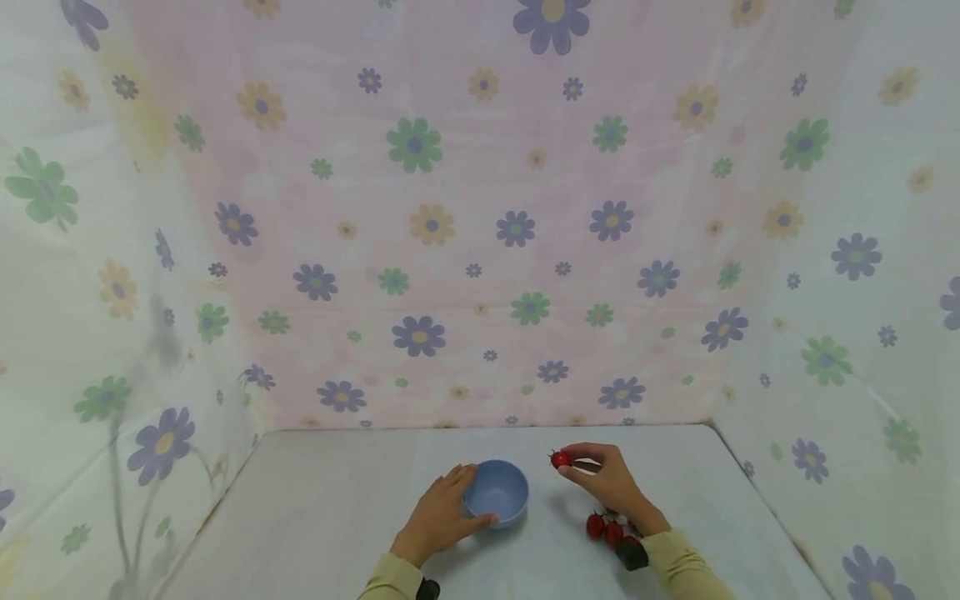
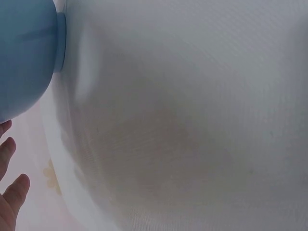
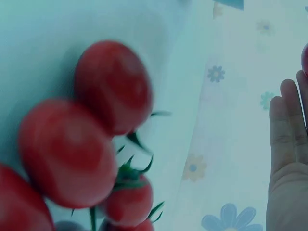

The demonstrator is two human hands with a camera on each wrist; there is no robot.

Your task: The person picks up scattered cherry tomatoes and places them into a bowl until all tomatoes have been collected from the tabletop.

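Observation:
My right hand pinches a small red cherry tomato between thumb and fingertips, raised above the table to the right of a blue bowl. In the right wrist view, that tomato barely shows at the right edge, above the fingers. The bowl stands upright, its visible inside bare. Against its left side rests my left hand, thumb by the near rim and fingers spread fairly straight along the far left side. The left wrist view shows the bowl's outer wall with one fingertip touching it.
Several more cherry tomatoes lie on the white-covered table beneath my right wrist, partly hidden by it. Close up, they have green stems. Flower-patterned cloth walls the table's back and sides.

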